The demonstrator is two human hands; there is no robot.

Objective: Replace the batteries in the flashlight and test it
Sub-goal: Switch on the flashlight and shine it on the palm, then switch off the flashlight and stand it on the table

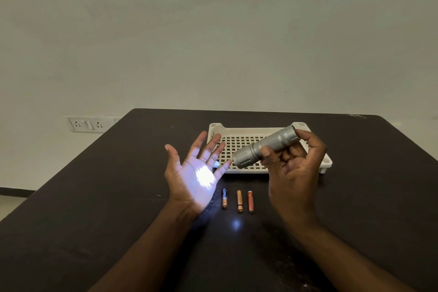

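My right hand (294, 168) grips a silver flashlight (265, 147) above the table, its head pointing left and down. The flashlight is lit: a bright white spot falls on the palm of my left hand (194, 170), which is held flat, palm up, fingers spread. A fainter patch of light lies on the dark table (94, 208) below the palm. Three small batteries lie side by side on the table between my hands: a black-and-copper one (224, 198), a copper one (239, 201) and a reddish one (250, 201).
A cream perforated plastic tray (246, 147) sits on the table behind my hands, nothing visible in it. The table's far edge meets a pale wall. A wall socket panel (87, 124) is at the left, beyond the table.
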